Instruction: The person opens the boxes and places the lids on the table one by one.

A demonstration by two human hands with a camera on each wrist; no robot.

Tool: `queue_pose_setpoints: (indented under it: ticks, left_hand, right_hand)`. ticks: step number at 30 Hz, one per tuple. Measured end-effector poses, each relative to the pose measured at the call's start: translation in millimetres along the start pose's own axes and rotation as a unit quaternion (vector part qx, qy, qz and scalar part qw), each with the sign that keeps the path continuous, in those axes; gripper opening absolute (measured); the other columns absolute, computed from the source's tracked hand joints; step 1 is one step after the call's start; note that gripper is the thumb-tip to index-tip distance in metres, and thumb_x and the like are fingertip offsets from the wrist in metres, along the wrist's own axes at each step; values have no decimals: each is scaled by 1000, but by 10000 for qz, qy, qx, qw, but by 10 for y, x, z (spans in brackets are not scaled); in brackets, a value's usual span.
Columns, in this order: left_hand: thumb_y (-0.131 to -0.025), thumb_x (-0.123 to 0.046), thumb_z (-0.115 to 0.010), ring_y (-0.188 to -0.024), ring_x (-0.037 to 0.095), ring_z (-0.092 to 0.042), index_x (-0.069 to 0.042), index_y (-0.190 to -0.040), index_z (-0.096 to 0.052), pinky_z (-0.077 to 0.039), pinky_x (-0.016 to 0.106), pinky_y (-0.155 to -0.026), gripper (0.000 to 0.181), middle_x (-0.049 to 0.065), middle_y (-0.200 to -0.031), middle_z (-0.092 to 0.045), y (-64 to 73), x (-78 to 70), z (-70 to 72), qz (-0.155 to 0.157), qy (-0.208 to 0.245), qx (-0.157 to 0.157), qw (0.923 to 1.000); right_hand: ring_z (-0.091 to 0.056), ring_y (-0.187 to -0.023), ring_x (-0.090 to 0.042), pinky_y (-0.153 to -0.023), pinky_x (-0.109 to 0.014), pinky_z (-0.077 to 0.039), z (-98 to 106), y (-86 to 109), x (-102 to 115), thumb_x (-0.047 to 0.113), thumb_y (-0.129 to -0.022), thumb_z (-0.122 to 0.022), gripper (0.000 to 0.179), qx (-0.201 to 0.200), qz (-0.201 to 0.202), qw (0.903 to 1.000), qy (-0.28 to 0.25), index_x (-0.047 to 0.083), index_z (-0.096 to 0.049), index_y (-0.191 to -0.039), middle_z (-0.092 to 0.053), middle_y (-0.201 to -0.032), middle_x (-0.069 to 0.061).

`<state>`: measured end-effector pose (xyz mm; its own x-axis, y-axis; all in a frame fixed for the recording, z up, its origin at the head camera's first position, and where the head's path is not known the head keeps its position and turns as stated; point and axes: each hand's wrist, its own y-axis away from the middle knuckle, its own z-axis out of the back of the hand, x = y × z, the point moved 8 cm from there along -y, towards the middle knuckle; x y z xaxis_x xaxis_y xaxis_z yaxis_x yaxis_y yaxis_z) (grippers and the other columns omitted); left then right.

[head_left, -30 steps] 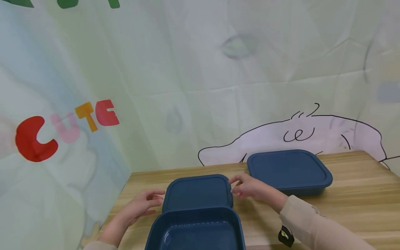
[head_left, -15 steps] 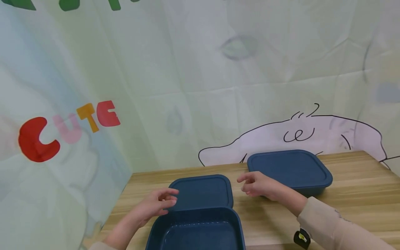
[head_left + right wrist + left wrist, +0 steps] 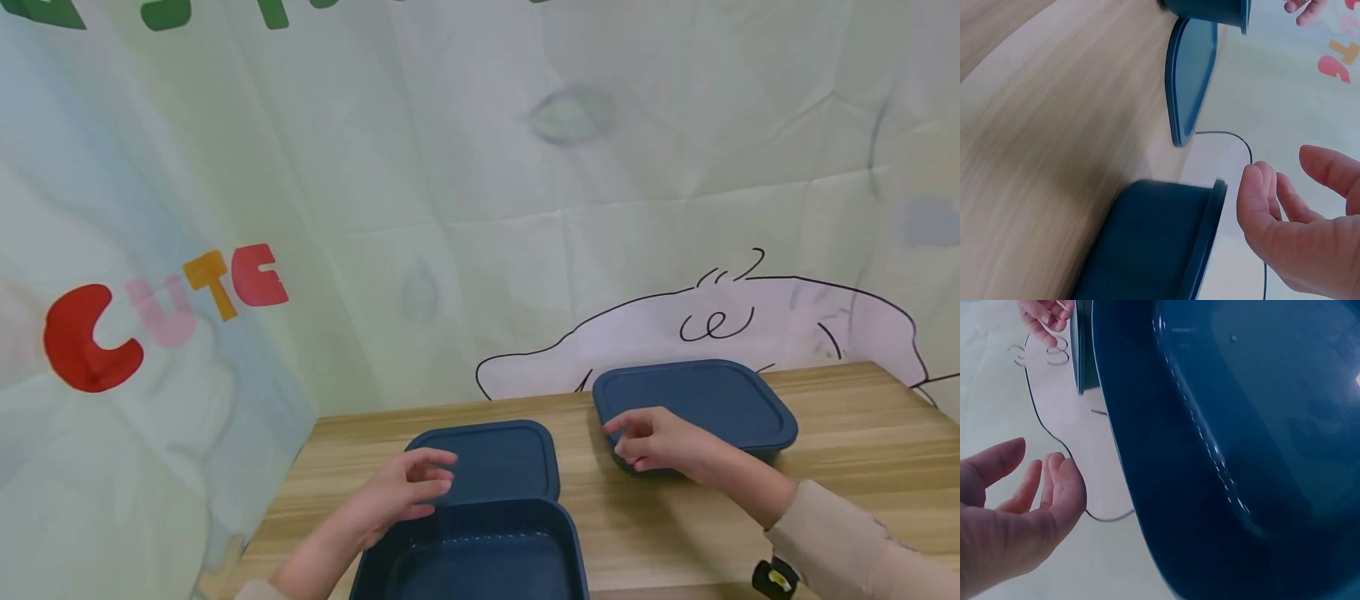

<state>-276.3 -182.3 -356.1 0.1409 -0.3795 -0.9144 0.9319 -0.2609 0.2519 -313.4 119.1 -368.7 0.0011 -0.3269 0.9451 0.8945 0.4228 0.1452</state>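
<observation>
A deep, open navy food container (image 3: 468, 525) stands at the near edge of the head view. Right behind it a matching flat lid (image 3: 506, 458) lies on the table. My left hand (image 3: 393, 496) hovers over the container's far left corner, fingers loosely bent and holding nothing. Farther back on the right is a second navy container with its lid on (image 3: 697, 400). Over its near left corner in this view is my right hand (image 3: 667, 442), fingers relaxed and grasping nothing. The right wrist view shows that hand (image 3: 1297, 225) beside the lidded container's rim (image 3: 1204, 244).
A light wood-grain table (image 3: 600, 533) carries everything. Behind it hangs a printed cloth backdrop (image 3: 420, 250) with cartoon outlines and coloured letters. A dark strapped device (image 3: 776, 577) shows below the right sleeve cuff.
Both hands have moved right from either side of the flat lid: the left over the open container's corner, the right to the lidded container. The containers and lid have not moved.
</observation>
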Motion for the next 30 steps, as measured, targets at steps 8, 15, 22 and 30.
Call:
queue_pose_setpoints:
  ticks: [8,15,22,30]
  left_hand:
    - [-91,-9,-60,-103,27,-56,1,-125,-52,-48,48,-86,37,13,-110,-59,-18,-134,-212,-43,208,253,9995]
    - [-90,-7,-61,-99,21,-57,0,-125,-52,-49,45,-86,37,11,-109,-60,-79,-246,-392,-99,350,370,9987]
    - [-91,-9,-60,-102,21,-57,-1,-126,-52,-49,44,-87,37,12,-113,-58,-193,-352,-566,-188,530,521,9971]
    - [-91,-8,-60,-102,22,-56,-1,-125,-52,-49,43,-86,36,12,-113,-58,-347,-391,-678,-144,692,441,9965]
  right_hand:
    - [-57,-89,-25,-75,-30,-51,228,166,-25,9,-88,-59,47,-78,52,10000,-9,-10,-44,-129,-57,-100,-16]
    - [-55,-90,-25,-76,-31,-51,413,276,-31,12,-89,-60,51,-124,144,9998,-15,-11,-41,-130,-58,-98,-15]
    - [-55,-90,-22,-78,-32,-51,606,352,-33,13,-90,-61,54,-262,144,9995,65,-11,-38,-132,-58,-98,-13]
    - [-57,-88,-20,-76,-31,-52,819,401,-69,16,-90,-61,56,-361,208,9991,32,-13,-37,-131,-58,-96,-11]
